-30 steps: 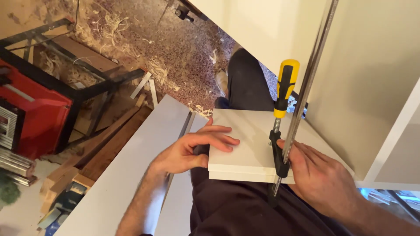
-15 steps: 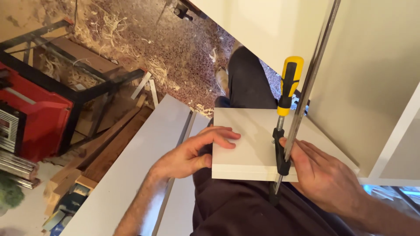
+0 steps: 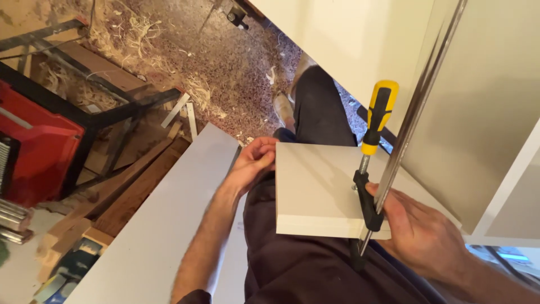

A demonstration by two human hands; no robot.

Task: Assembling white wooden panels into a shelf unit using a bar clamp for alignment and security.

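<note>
Far left of the white panel (image 3: 320, 191), a red machine (image 3: 34, 146) sits on a black metal stand (image 3: 107, 115); wood shavings (image 3: 129, 39) litter the floor behind it. Closer to the panel, brown timber boards (image 3: 129, 191) lie beside a long white board (image 3: 163, 236) that runs diagonally just left of my lap. My left hand (image 3: 253, 166) is at the panel's left edge, fingers curled in, touching the edge; not gripping anything I can make out. Panel itself lies flat across my thighs, thick front edge toward me. On the panel's right end, a bar clamp (image 3: 374, 169) stands upright: yellow handle above, black jaw pressed on the top face, steel bar rising past it. My right hand (image 3: 419, 233) is wrapped around the clamp's lower black body at the panel's right front corner. Right of the panel, a white cabinet side (image 3: 484, 112) stands close.
</note>
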